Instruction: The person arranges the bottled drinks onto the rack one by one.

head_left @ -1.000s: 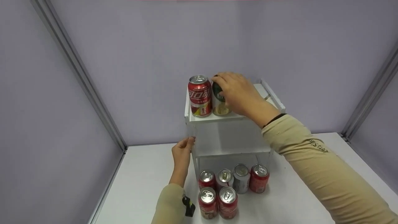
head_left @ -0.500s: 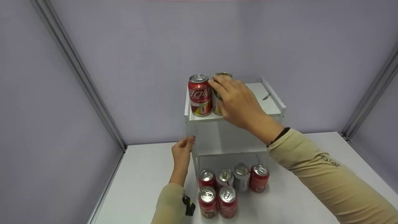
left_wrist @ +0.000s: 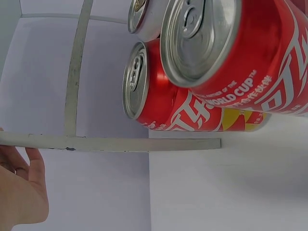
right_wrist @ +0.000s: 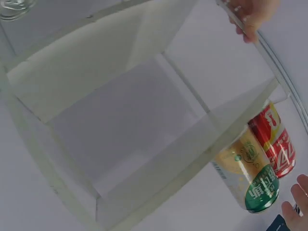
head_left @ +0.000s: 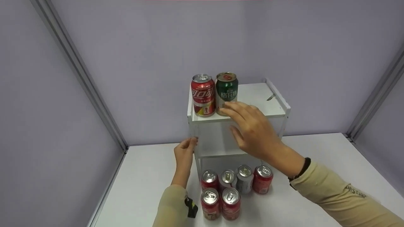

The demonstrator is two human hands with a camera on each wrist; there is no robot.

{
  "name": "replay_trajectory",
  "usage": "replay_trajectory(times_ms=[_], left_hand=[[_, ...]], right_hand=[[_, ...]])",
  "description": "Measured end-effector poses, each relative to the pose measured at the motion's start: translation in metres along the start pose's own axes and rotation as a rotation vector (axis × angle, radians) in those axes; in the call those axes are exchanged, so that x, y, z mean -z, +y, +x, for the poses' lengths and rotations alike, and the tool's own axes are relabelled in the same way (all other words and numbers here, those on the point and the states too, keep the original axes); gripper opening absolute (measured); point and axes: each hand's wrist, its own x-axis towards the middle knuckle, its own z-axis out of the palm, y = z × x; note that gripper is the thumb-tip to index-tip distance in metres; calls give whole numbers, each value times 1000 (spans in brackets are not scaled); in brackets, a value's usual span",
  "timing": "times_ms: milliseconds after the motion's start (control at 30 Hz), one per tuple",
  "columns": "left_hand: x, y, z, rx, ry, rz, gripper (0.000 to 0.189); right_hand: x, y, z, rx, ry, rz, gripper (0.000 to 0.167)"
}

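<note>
A green-and-gold drink can (head_left: pixel 227 88) stands upright on the top tier of a white shelf rack (head_left: pixel 252 94). Close beside it on the left is a red cola can (head_left: pixel 202 97). My right hand (head_left: pixel 254 130) hangs in front of the top tier, fingers spread and holding nothing, just below and right of the green can. The right wrist view catches its fingertips near the can (right_wrist: pixel 250 168), with a gap between. My left hand (head_left: pixel 184 153) grips the rack's left front post (left_wrist: pixel 115 144); its fingers are partly behind that post in the left wrist view.
Below, several cans stand on the white table (head_left: pixel 151 176): red ones (head_left: pixel 210 203) in front and a silver one (head_left: pixel 244 179) in the row behind. A small mark (head_left: pixel 270 97) shows on the top tier's right side. Grey panels surround the table.
My right hand has let go of the green can and drawn back down and to the right, uncovering it. The left hand and the other cans have stayed put.
</note>
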Motion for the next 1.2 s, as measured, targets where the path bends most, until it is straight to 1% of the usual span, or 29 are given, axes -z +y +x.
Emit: replay_trajectory(times_ms=[100, 233, 433, 500, 600, 733, 833, 967, 1100, 1200], left_hand=[[0, 0, 1, -7, 3, 2, 28], [0, 0, 2, 0, -4, -2, 28], [0, 1, 1, 8, -3, -1, 26], [0, 4, 0, 4, -10, 3, 25], [0, 18, -7, -14, -29, 7, 23], [0, 39, -18, -19, -36, 2, 23], [0, 44, -21, -12, -32, 3, 23], [-1, 45, -22, -11, -30, 3, 23], [-1, 42, -20, -9, -30, -6, 23], [0, 41, -20, 1, -33, -13, 26]], right_hand=[[-4, 2, -15, 27, 3, 1, 51], [-14, 5, -34, 80, 15, -7, 47], [-27, 8, -63, 108, -21, -20, 43], [-29, 9, -73, 102, -41, -21, 41], [-32, 10, -87, 94, -64, -20, 40], [-35, 12, -105, 73, -103, -21, 42], [-37, 14, -119, 66, -134, -35, 45], [-40, 20, -136, 70, -188, -82, 44], [-46, 26, -154, 67, -257, -127, 42], [-50, 29, -167, 51, -308, -152, 45]])
